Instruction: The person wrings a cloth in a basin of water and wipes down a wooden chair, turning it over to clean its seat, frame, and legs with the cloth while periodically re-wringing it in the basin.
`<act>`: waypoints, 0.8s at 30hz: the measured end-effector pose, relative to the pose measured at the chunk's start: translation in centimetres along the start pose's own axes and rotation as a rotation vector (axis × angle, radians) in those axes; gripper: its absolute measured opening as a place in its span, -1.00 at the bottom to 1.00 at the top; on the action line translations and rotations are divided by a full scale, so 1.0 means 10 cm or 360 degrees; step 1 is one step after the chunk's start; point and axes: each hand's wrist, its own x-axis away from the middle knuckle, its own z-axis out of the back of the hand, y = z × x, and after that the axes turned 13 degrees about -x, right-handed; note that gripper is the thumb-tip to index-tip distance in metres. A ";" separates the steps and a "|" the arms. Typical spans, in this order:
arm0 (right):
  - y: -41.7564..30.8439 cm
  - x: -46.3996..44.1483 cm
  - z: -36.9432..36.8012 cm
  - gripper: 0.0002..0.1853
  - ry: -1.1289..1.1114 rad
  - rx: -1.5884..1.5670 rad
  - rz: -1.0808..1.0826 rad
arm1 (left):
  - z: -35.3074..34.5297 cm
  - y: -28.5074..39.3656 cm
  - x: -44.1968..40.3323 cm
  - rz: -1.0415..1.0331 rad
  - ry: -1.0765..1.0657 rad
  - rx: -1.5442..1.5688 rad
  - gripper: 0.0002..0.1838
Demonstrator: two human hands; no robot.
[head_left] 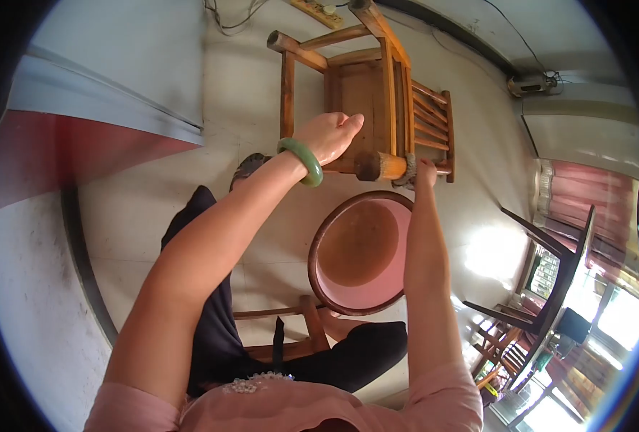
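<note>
A wooden chair (399,101) lies tipped over on the floor, its legs toward me and its slatted back at the right. My left hand (330,137), with a green bangle (302,163) on the wrist, is closed in front of the seat's underside; whatever its fingers may hold is hidden. Lower right, my right hand (426,173) grips a grey cloth (406,171) wrapped against a thick chair leg (378,166). Just below stands a pink basin (363,291) with a brown rim, holding murky brown water (359,241).
A power strip (318,12) and cables lie beyond the chair. At the left stands a white and red cabinet (103,101). Part of a low wooden seat (312,324) shows by my legs. Dark furniture (564,281) and a pink curtain (593,198) are at the right.
</note>
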 end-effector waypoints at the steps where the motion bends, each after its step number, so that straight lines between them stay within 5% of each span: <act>1: 0.00 -0.10 -0.06 -0.74 0.0000 0.0126 -0.0085 | 0.05 -0.02 -0.02 0.0008 0.0093 0.0001 -0.32; 2: 0.01 -0.17 -0.12 -0.74 -0.0011 0.0112 -0.0066 | 0.08 -0.06 -0.05 0.0010 0.0117 -0.0004 -0.32; 4: 0.00 -0.10 -0.18 -0.71 -0.0064 -0.0723 -0.0568 | 0.09 -0.21 -0.08 -0.0015 0.0358 0.0168 -0.35; 6: -0.64 0.38 -0.03 -0.71 -0.0085 -0.0755 -0.0679 | 0.22 -0.26 -0.06 0.0007 0.0386 0.0138 -0.35; 9: -0.91 0.80 0.10 -0.75 -0.0444 -0.0424 -0.0393 | 0.27 -0.37 -0.11 0.0016 0.0384 0.0142 -0.37; 11: -0.95 1.00 0.10 -0.77 -0.0236 -0.0427 0.0312 | 0.33 -0.35 -0.12 0.0021 0.0385 0.0161 -0.42; 14: -1.38 1.36 0.25 -0.77 -0.0433 -0.0672 0.0086 | 0.11 -0.47 -0.30 -0.0135 0.0310 0.0501 -0.45; 18: -2.03 1.95 0.27 -0.78 -0.0571 -0.0983 0.0325 | 0.23 -0.05 0.18 0.0233 -0.0401 0.0954 -0.49; 20: -2.43 2.33 0.34 -0.79 -0.1043 -0.1293 0.0468 | 0.29 -0.14 0.20 0.0248 -0.0800 0.1339 -0.54; 21: -2.42 2.30 0.34 -0.79 -0.1026 -0.1300 0.0449 | 0.35 -0.14 0.21 0.0219 -0.0727 0.1549 -0.57; 23: -2.41 2.08 0.36 -0.80 -0.0798 -0.1072 0.0947 | 0.50 -0.25 0.17 0.0195 -0.0604 0.1731 -0.66; 24: -2.37 1.88 0.44 -0.82 -0.0590 -0.0899 0.0834 | 0.61 -0.40 0.15 0.0190 -0.0545 0.1704 -0.71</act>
